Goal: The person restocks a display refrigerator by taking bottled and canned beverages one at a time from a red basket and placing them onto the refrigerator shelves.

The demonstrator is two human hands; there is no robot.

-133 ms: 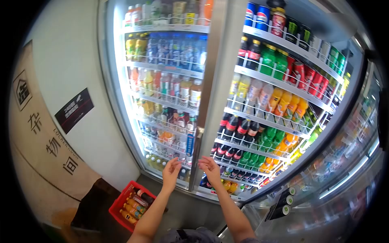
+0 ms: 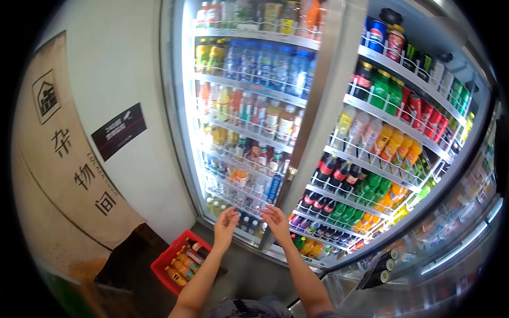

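Furthest out to the left of my left grip, I see a tan curtain (image 2: 58, 159) printed with large dark characters, then a black sign (image 2: 119, 132) on the pale wall, higher than the grip. Below and left of that grip, a red basket (image 2: 168, 249) rests on the floor, holding orange-coloured bottles (image 2: 185, 263) and a dark one.

My left grip (image 2: 226, 224) is raised before the lower part of the left cooler, fingers curved and parted. Behind it and just to its left, small capped bottles (image 2: 216, 205) line the bottom shelf. In the gap between my two grips stand dark bottles with pale caps (image 2: 246, 223); whether either grip touches the glass, I cannot tell.

My right grip (image 2: 276, 221) faces the left one, well apart from it, its fingers bent and spread. Beyond it, a blue-labelled bottle (image 2: 274, 188) stands above. To its upper right, cola bottles (image 2: 318, 204) fill a shelf, with red cans (image 2: 422, 115) higher still. Rightmost, a glassy panel (image 2: 445, 228) shows blurred shapes.
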